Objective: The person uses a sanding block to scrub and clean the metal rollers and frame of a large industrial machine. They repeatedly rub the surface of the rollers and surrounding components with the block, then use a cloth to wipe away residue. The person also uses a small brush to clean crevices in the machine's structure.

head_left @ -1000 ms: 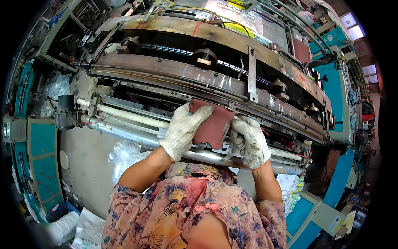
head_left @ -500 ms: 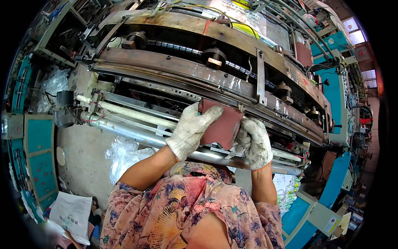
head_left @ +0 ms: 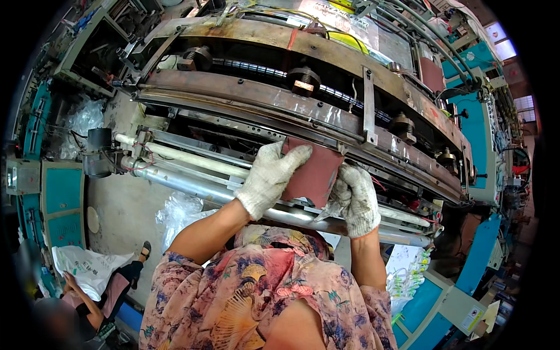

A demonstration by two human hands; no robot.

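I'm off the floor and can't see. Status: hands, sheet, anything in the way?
Left hand gripping sheet, thumb on top. Right hand at its right edge, grip unclear. Metal beam beyond; no loose item on the sheet.

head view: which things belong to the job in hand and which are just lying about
In use:
- reddish-brown sheet, apparently sandpaper, in gloved left hand, gloved right hand at its edge
- long steel machine bar beyond, probably

Lying about:
- crumpled clear plastic film on the floor
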